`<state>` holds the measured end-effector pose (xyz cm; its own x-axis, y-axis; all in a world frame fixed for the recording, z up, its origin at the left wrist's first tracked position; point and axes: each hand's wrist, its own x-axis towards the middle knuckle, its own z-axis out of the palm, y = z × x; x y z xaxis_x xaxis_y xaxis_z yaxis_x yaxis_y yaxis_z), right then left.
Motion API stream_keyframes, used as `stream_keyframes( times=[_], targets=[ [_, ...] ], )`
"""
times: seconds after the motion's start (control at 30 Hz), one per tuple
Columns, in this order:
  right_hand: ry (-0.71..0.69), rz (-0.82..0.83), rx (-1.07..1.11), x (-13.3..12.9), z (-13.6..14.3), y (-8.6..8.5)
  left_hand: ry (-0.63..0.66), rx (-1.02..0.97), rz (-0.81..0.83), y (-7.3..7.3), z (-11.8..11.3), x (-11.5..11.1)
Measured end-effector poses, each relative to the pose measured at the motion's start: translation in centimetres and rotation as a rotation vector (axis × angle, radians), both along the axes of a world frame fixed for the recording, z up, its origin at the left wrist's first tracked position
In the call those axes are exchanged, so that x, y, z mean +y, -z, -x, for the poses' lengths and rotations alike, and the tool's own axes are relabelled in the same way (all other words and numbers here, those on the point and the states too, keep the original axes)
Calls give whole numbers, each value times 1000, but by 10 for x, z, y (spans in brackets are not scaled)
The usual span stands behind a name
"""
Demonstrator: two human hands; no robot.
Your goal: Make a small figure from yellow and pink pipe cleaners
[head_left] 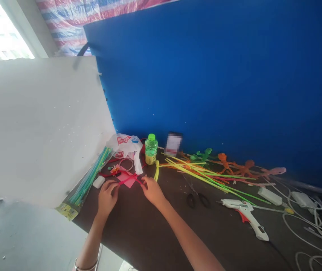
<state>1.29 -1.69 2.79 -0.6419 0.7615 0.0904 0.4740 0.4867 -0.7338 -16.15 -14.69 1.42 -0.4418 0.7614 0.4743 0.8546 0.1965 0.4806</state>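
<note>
Above the dark table, my left hand pinches one end of a red ribbon-like strip. My right hand has its fingers closed on the strip's other side, where two red lengths cross. Under the strip lies a pink square of paper. Beside my left hand sits a small white case. A roundish wire or bangle ring lies behind the paper, next to a white plastic bag. Short yellow strands lie just beyond my right hand.
A green-capped bottle and a phone stand at the back. Loose yellow and green pipe cleaners, scissors, a white glue gun and cables lie to the right. A packet of teal pipe cleaners is left.
</note>
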Motion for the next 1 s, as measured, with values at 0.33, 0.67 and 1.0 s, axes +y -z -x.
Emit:
stream_keyframes(
  times=[0.33,0.67,1.0],
  targets=[
    [349,217,322,10,-116,18,234,-451,213,-10,-87,64],
    [549,61,394,4,-169,25,91,-362,561,-19,-121,166],
    [479,-90,522,-15,-156,27,434,-705,324,-10,-160,134]
  ],
)
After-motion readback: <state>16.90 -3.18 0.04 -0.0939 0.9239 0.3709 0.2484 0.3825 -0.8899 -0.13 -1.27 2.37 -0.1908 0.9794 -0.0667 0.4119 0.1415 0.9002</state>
